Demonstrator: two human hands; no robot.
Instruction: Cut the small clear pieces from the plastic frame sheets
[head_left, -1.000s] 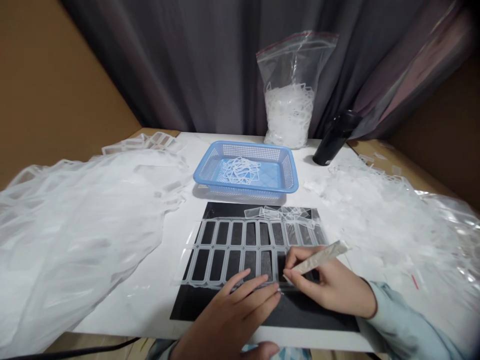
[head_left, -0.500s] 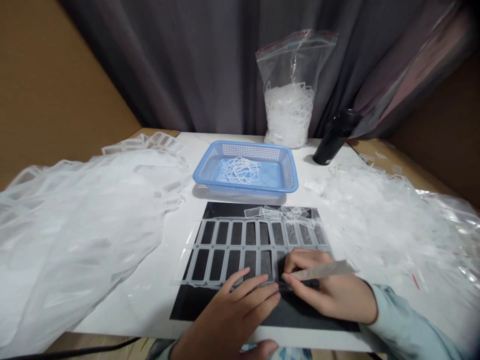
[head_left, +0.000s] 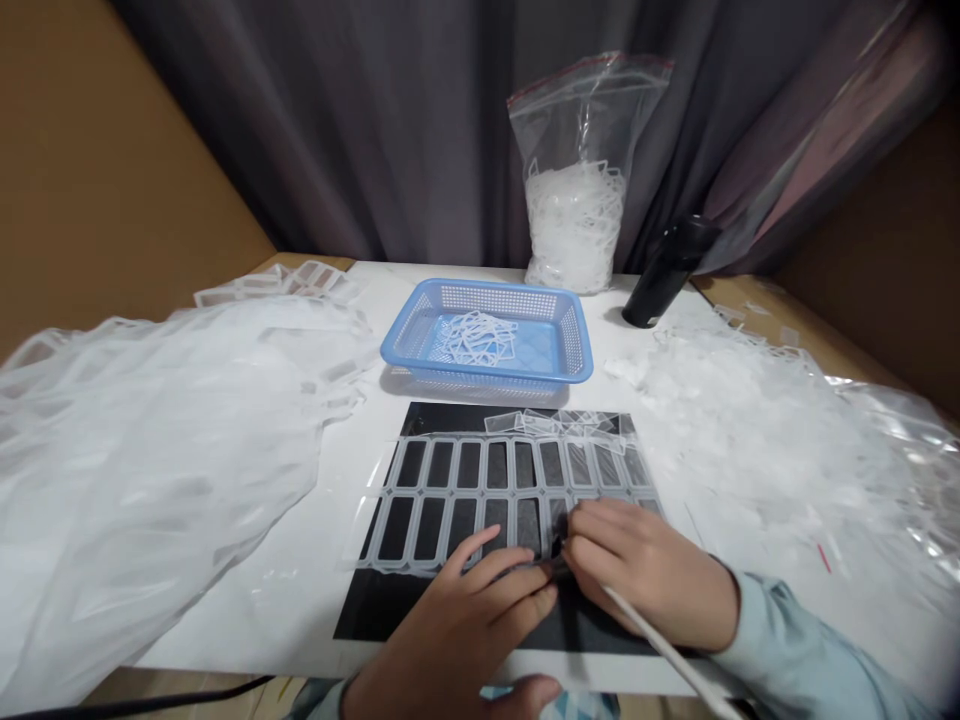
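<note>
A translucent plastic sheet (head_left: 442,492) with two rows of rounded rectangular frames lies over a black mat (head_left: 375,610). My left hand (head_left: 472,610) rests on the sheet's near edge, fingers spread and flat. Close to its fingertips, my right hand (head_left: 645,570) is closed around a slim, light-coloured tool, apparently tweezers (head_left: 667,650), whose rear end points toward me at lower right. The working tip is hidden or too dark to make out clearly. Small clear rectangular pieces (head_left: 555,424) lie loosely along the mat's far edge.
Behind the mat stands a blue basket (head_left: 409,368) holding thin white frames. A zip bag (head_left: 574,225) of similar frames and a black bottle (head_left: 670,272) are at the back. Sheets (head_left: 187,440) are piled at left, clear scraps (head_left: 757,430) at right.
My right hand has rolled over, so the tool's rear end swings down toward me and shows its narrow side. My left hand stays nearly in place.
</note>
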